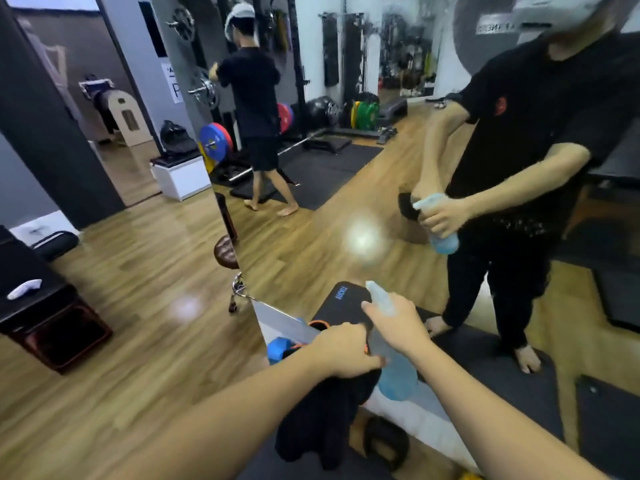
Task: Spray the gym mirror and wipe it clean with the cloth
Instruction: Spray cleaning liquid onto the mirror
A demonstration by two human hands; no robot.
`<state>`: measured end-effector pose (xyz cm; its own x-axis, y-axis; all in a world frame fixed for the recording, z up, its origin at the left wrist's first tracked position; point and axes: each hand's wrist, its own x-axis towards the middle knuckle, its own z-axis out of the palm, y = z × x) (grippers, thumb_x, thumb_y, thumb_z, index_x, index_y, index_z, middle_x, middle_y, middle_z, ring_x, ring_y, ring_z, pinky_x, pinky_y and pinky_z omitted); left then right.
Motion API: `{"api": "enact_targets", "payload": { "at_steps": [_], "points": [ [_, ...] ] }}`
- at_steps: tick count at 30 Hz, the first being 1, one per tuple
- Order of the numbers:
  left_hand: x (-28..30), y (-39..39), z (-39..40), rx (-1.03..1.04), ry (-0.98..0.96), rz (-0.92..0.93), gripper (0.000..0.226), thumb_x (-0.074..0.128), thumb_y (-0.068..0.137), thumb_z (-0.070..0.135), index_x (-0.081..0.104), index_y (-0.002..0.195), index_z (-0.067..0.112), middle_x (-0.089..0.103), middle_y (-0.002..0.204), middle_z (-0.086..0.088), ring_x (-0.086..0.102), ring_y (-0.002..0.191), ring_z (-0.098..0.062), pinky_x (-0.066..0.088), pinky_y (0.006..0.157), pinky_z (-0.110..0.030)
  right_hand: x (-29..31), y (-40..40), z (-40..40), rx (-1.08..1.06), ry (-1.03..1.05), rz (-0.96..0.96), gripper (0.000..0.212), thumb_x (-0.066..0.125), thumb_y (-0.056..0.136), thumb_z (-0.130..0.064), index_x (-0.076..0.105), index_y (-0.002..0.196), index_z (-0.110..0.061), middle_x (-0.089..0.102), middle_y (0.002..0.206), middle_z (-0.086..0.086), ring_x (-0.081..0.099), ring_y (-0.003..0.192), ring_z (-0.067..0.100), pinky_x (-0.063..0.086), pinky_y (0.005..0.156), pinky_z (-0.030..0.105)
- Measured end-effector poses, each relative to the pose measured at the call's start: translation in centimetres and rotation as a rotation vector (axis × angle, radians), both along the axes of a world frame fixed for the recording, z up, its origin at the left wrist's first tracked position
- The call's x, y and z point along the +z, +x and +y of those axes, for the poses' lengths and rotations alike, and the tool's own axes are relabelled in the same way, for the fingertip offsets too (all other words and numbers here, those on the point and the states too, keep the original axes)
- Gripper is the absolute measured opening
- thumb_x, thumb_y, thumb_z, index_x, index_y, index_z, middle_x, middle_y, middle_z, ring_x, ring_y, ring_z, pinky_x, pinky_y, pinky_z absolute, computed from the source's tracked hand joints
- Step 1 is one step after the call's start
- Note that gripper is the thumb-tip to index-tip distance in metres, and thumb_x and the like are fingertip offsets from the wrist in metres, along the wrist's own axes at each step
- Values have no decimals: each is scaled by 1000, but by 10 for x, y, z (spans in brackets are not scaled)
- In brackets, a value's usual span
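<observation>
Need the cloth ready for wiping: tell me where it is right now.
In the head view, the black cloth hangs low in the centre from the left hand, just left of the blue spray bottle held by the right hand.

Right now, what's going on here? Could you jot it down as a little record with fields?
place: gym with a wood floor and a large wall mirror
left hand: grips a dark cloth that hangs below it
right hand: holds a pale blue spray bottle, nozzle aimed at the mirror
mirror surface: a whitish blurred patch ahead of the nozzle, probably spray
wiping: cloth not on the glass
reflection: the person with bottle and cloth; a second person by weight plates
</observation>
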<state>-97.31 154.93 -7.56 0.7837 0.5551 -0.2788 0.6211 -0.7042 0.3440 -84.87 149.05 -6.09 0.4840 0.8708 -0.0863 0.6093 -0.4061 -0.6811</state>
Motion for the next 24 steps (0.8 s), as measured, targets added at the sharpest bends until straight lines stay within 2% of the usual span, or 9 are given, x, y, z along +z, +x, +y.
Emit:
{"api": "enact_targets", "payload": {
  "at_steps": [2,3,4,8,12,14,18,21,24],
  "points": [
    [-13,14,-15,-62,-60,4,54,61,90,61,54,113,12,69,109,-9,65,98,-31,50,76,-41,-9,10,-22,-92,-40,29,22,56,90,-39,67,97,-20,66,90,-1,62,91,24,53,87,47],
    [-17,23,-25,-98,-85,13,54,61,91,60,54,113,12,68,110,-10,65,97,-31,51,77,-41,-15,18,-35,-152,-55,30,19,57,88,-40,62,83,-22,63,84,-3,61,87,23,54,84,48],
    [-22,34,-35,-131,-105,19,56,61,91,60,54,115,11,67,112,-11,64,98,-32,52,79,-42,-20,26,-49,-199,-61,35,19,56,88,-40,57,79,-23,62,84,-3,61,87,23,54,83,47],
    [-33,79,-82,-255,-140,2,63,61,90,62,53,125,11,65,121,-12,63,107,-34,52,82,-45,-34,65,-112,-332,-82,10,36,45,85,-50,61,111,-30,66,91,-6,60,84,17,52,74,39],
    [-32,122,-144,-376,-162,0,61,59,93,60,52,129,10,62,126,-13,61,112,-34,45,77,-41,-35,94,-183,-590,-16,43,19,58,94,-38,60,87,-20,65,83,5,59,79,25,51,76,43],
    [-33,141,-175,-438,-154,34,67,56,94,62,50,134,8,60,130,-14,59,115,-35,44,78,-42,-40,106,-219,-600,-16,2,22,57,96,-35,65,103,-15,66,81,10,60,77,26,51,74,44],
    [-46,155,-221,-505,-175,104,65,55,95,62,56,130,7,64,123,-13,61,108,-35,50,82,-45,-52,115,-268,-653,-97,47,29,60,91,-33,59,75,-10,63,67,12,62,71,32,49,65,45],
    [-57,150,-231,-486,-186,130,62,56,96,61,58,126,7,67,117,-14,63,104,-34,48,78,-43,-61,110,-272,-568,-116,85,24,61,94,-30,52,77,-16,64,75,14,62,77,34,44,65,41],
    [-64,133,-217,-412,-202,168,67,56,96,59,53,135,4,64,125,-16,61,111,-35,46,81,-41,-74,100,-253,-519,-132,81,28,62,91,-33,53,72,-14,60,74,4,59,77,29,45,67,41]
  ]
}}
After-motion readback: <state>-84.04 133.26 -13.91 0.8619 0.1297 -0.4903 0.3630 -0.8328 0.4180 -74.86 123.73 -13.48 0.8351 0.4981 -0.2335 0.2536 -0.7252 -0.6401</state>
